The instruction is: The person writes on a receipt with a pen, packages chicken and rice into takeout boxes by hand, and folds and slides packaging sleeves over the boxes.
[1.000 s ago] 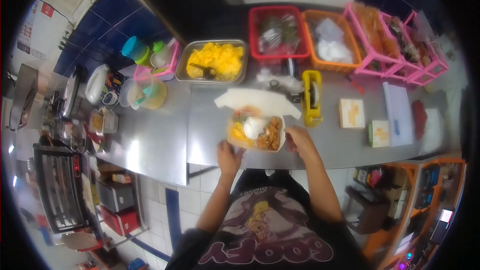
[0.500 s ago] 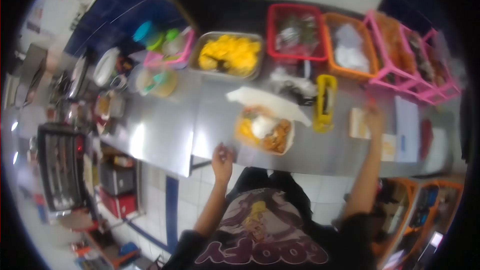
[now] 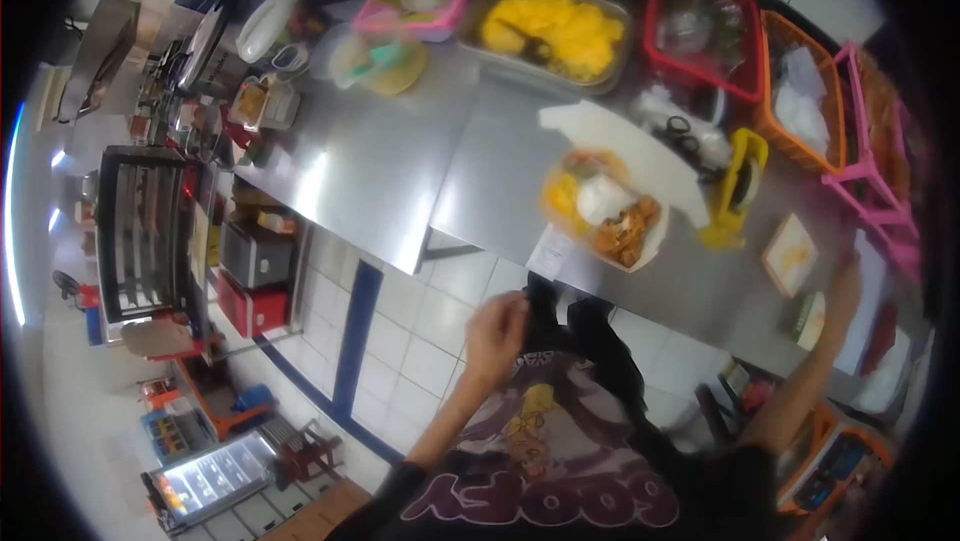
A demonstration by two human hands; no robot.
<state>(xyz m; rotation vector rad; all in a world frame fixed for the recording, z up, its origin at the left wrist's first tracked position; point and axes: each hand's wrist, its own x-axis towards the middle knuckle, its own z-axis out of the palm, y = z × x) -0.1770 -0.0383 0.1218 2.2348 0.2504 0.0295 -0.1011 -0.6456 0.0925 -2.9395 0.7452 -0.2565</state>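
An open takeaway box (image 3: 655,259) stands near the counter's front edge, its pale lid folded back. White rice (image 3: 603,199), yellow pieces (image 3: 563,196) and browned fried pieces (image 3: 628,231) fill it. A printed white slip (image 3: 549,250) lies at the box's near left corner. My left hand (image 3: 495,338) is in front of the counter edge, its fingers curled together; what they hold, if anything, is hidden. At the far right, my right hand (image 3: 846,276) reaches over a long white sheet (image 3: 868,286), its fingers blurred. Beside it lies a small pale box (image 3: 790,255) with an orange print.
A yellow tape dispenser (image 3: 738,186) and black scissors (image 3: 682,133) on a plastic bag lie behind the takeaway box. Further back are a metal tray (image 3: 470,39) of yellow food, a red basket (image 3: 655,36), an orange basket (image 3: 770,106) and a pink rack (image 3: 868,186).
My view has swung, so the counter sits higher and tilted. My left hand has drawn back off the counter edge, and the slip now shows. My right hand has shifted right, off the small box.
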